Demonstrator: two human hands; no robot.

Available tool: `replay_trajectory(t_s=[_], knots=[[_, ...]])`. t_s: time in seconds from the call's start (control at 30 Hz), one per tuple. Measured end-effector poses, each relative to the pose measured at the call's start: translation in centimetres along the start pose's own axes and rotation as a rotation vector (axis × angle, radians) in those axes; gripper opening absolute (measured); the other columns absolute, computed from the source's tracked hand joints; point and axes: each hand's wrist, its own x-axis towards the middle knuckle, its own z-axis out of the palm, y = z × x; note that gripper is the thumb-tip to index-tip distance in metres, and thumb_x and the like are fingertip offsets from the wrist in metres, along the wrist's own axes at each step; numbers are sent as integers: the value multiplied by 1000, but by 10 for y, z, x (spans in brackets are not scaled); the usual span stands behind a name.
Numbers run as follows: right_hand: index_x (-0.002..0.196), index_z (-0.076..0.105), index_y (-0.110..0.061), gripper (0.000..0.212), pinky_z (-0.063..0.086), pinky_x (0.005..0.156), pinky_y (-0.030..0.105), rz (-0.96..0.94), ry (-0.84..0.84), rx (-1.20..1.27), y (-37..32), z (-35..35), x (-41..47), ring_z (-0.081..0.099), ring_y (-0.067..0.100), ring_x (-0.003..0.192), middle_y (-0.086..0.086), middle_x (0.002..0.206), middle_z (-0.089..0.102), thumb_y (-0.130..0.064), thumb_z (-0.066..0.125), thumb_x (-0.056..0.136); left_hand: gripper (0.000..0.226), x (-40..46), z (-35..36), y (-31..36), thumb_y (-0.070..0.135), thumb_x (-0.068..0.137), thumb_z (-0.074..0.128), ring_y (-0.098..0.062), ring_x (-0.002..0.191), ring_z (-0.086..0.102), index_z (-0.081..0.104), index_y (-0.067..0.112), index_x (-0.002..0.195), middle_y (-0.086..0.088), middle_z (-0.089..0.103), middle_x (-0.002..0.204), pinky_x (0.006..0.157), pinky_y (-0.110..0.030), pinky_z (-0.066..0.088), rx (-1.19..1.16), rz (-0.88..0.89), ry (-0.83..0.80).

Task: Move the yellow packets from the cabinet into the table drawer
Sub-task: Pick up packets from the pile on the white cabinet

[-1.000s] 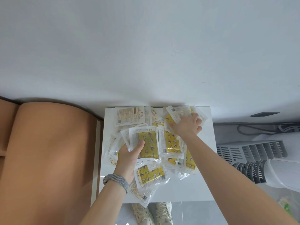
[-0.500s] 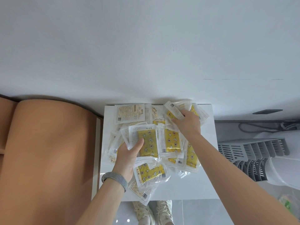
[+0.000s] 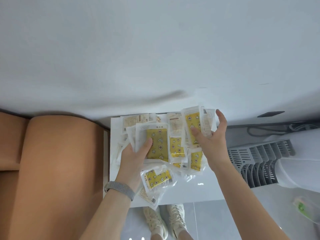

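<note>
Head camera looks straight down on a pile of clear-plastic packets with yellow patterned inserts (image 3: pixel 178 149), heaped on a glossy white surface (image 3: pixel 199 191) pushed against the wall. The left hand (image 3: pixel 133 158) is clamped on a stack at its side of the heap, thumb pressed flat over the top yellow-fronted packet (image 3: pixel 156 144), fingers hidden underneath. The right hand (image 3: pixel 212 135) grips a fan of 3 or so packets (image 3: pixel 192 125) lifted off the far end, thumb across their faces, while its longer fingers stand straight up behind them. The 2 hands are apart, with loose packets lying between and just below them. No drawer shows anywhere, so every packet in sight is out on top or in a hand.

Risk from here, as I read it: that right-hand fan is splayed and held mostly by the thumb, and slick film on slick film could let the outer sleeve slide free. A packet near the left wrist (image 3: pixel 156 179) already juts past the near edge of the surface toward the pale shoes (image 3: pixel 164 220) on the floor, so a nudge from the forearm might tip it over.
</note>
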Motion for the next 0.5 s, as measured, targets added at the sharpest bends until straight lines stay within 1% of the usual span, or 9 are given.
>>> replay_trajectory(t_s=[0.03,0.07,0.1,0.13,0.2,0.3,0.37,0.43,0.5], knots=[[145,26,-41,79,55,85,33,30,7,24,-8,-6,-10,70,11,97,-6,107,71,-19,74,87,22,-10,4,8,18,89,67,-23,95,74,68,17,112,-4,77,103,85,-42,57,10,16,-5],[144,34,-33,72,56,88,41,50,7,38,-16,-12,-18,70,14,98,-5,105,73,-21,74,86,23,-19,7,17,18,89,67,-23,93,74,68,16,112,-4,77,102,83,-41,58,26,35,-10],[139,46,-25,60,56,88,46,66,2,57,-26,-18,-28,71,18,98,-4,104,74,-21,74,86,23,-29,11,26,18,89,67,-23,93,74,68,16,111,-4,77,102,81,-41,58,47,54,-21],[130,56,-19,47,57,86,48,78,0,88,-37,-23,-39,71,21,99,-2,104,74,-20,73,86,23,-39,14,33,19,89,67,-22,93,74,68,16,111,-5,77,102,81,-40,58,69,76,-36],[119,63,-15,32,59,78,43,85,3,161,-58,-34,-64,71,25,100,2,107,74,-17,70,88,23,-61,21,47,22,89,67,-21,94,74,67,15,111,-6,76,104,83,-40,58,111,118,-72],[114,66,-14,24,59,70,33,73,7,241,-91,-44,-107,72,22,96,4,106,75,-17,66,90,22,-97,29,65,26,90,66,-18,97,73,68,16,110,-1,77,103,88,-41,55,179,186,-137],[112,67,-16,20,58,70,32,63,47,293,-109,-49,-138,73,21,94,3,104,75,-18,64,92,24,-122,34,77,31,90,66,-18,99,72,68,18,110,0,76,104,92,-44,54,226,224,-184],[112,66,-17,20,57,71,32,37,113,343,-123,-53,-169,73,20,94,2,104,75,-20,63,92,36,-144,38,91,39,85,69,-20,103,71,67,18,114,0,75,108,96,-48,52,254,238,-231],[112,66,-17,21,57,68,29,1,169,390,-137,-58,-200,73,18,92,2,103,75,-22,62,92,41,-165,41,106,43,83,72,-22,104,71,67,17,114,-3,75,109,97,-50,52,278,252,-277]])
